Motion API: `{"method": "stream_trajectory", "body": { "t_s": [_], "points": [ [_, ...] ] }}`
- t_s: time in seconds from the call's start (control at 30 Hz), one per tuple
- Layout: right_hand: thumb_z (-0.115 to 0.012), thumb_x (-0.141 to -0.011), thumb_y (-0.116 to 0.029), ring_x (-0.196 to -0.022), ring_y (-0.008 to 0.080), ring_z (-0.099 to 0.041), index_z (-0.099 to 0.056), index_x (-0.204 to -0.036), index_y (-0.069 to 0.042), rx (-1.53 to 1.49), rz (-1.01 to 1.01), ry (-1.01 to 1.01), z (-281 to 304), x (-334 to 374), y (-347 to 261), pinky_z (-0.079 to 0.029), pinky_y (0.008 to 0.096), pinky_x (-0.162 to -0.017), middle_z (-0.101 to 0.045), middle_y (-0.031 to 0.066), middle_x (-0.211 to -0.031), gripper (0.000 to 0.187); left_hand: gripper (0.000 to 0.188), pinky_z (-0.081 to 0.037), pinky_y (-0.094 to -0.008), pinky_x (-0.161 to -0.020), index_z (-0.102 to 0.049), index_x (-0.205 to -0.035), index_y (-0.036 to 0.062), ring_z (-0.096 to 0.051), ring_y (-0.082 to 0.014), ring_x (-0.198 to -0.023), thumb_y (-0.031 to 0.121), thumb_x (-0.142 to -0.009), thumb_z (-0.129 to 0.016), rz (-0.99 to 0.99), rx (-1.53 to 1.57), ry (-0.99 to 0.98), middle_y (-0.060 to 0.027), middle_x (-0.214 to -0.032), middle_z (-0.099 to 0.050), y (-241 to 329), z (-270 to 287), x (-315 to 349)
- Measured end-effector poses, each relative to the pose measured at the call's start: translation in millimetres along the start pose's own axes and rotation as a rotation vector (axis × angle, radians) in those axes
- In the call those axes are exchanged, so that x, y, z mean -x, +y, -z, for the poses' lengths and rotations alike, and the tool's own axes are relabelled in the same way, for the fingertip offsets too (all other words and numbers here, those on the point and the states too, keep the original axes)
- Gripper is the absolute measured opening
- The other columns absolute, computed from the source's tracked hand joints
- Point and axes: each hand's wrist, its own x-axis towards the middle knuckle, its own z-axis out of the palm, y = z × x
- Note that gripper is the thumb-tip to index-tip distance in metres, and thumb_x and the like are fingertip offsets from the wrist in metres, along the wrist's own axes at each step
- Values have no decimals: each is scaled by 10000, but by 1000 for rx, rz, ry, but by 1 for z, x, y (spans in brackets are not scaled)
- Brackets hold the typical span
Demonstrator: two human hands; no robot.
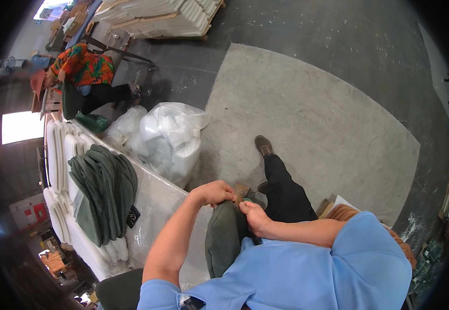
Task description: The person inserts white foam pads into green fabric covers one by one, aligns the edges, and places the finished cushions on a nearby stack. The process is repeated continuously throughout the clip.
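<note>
A dark green cushion (222, 240) stands on its edge against my front, beside the wrapped table. At its far end, my left hand (215, 193) pinches the corner with fingers closed. Just to the right, my right hand (255, 216) is closed in a pinch at the same end. The two hands are close together, and the exact bit of fabric between the fingertips is too small to make out. To the left, a pile of folded dark green covers (103, 188) lies on white foam pads (64, 160). A black phone (133, 216) rests beside the pile.
Clear plastic bags (170, 137) bulge on the floor beyond the plastic-covered table (154, 206). Another green cushion (121, 290) sits at lower left. A person in an orange floral shirt (85, 64) handles green fabric at far left. White foam sheets (157, 15) are stacked on a pallet.
</note>
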Motion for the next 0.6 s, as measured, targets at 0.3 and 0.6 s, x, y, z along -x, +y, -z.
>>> {"method": "stream_trajectory", "body": {
  "t_s": [0.3, 0.6],
  "points": [
    [-498, -1123, -252, -966, 134, -594, -645, -1126, -70, 30, -3, 45, 2, -10, -6, -486, 313, -875, -674, 24, -1036, 234, 341, -550, -370, -514, -707, -827, 24, -599, -185, -550, 347, -922, -761, 27, -192, -96, -39, -650, -588, 30, 10, -7],
    [-481, -1126, -391, -914, 154, -614, -698, -1101, -28, 160, 91, 171, -9, -21, 0, -487, 322, -855, -683, 29, -976, 424, 312, -577, -356, -541, -768, -935, 17, -639, -179, -589, 328, -956, -757, 66, -280, -203, -57, -724, -652, 36, 15, -17]
  ]
}}
